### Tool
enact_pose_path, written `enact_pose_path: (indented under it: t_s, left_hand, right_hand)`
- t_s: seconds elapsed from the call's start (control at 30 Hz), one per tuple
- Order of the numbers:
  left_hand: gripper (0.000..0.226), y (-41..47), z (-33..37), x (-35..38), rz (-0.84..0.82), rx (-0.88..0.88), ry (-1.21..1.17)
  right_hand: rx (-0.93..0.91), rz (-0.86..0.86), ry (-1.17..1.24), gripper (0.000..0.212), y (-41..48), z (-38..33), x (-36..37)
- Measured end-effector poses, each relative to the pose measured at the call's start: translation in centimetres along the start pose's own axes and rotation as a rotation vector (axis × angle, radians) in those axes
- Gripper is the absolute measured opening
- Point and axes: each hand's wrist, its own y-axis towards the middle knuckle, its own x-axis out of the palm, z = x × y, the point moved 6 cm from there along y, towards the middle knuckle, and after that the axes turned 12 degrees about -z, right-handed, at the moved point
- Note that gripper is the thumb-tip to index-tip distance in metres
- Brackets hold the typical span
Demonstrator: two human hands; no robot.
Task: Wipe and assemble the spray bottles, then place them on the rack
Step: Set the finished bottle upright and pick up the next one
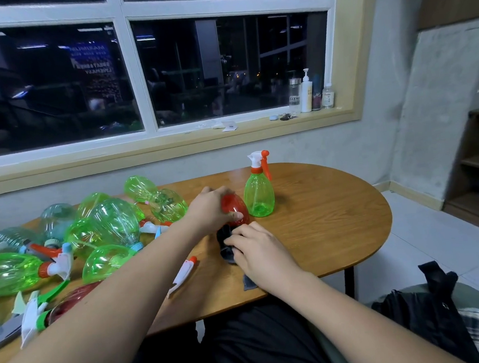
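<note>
On the table [322, 220], centre: left hand [210, 210] grips the red bottle [236, 210]. Right hand [257, 250], at its 6 o'clock, clutches a dark cloth [224, 242] touching the bottle's near end. Assembled green spray bottle [258, 195] stands upright at 2 o'clock, just beside. Loose green bottles [114, 221] heap at 9 o'clock.

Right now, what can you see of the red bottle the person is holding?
The red bottle is see-through, glossy plastic with a rounded body. It is tilted over the wooden table, beside an upright green spray bottle. The left hand grips its far side; the right hand holds a dark cloth at its near end. Its neck is hidden.
</note>
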Motion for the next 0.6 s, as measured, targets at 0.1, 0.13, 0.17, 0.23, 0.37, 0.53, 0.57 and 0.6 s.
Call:
enact_pose_path:
  t_s: [0.1,0.13,0.17,0.23,0.37,0.53,0.57,0.6]
  left_hand:
    - [0.080,0.1,0.0,0.0,-0.017,0.003,0.009]
    - [0.080,0.1,-0.1,-0.1,-0.022,0.001,0.012]
    - [0.080,0.1,-0.1,0.0,-0.027,-0.002,0.012]
    - [0.080,0.1,-0.2,0.0,-0.034,-0.009,0.008]
    - [0.078,0.3,-0.1,0.0,-0.041,-0.026,-0.004]
    - [0.077,0.2,0.0,0.0,-0.049,-0.028,-0.018]
    - [0.077,0.2,0.0,0.0,-0.048,-0.029,-0.019]
    - [0.076,0.2,-0.1,0.0,-0.047,-0.030,-0.020]
  right_hand:
    - [-0.071,-0.028,-0.042,0.026,0.0,-0.6,-0.2]
    - [-0.093,-0.044,-0.045,0.025,-0.3,-0.7,-0.3]
    - [-0.107,-0.058,-0.042,0.025,-0.7,-0.6,-0.3]
    - [-0.110,-0.062,-0.017,0.025,-1.6,-0.1,-0.5]
    - [0.017,-0.044,0.095,0.028,-3.1,2.0,-1.3]
    - [0.214,0.024,0.219,0.024,-4.1,4.4,-2.2]
    - [0.232,0.009,0.215,0.023,-4.2,4.8,-2.2]
    - [0.239,-0.015,0.203,0.021,-4.2,5.2,-2.2]
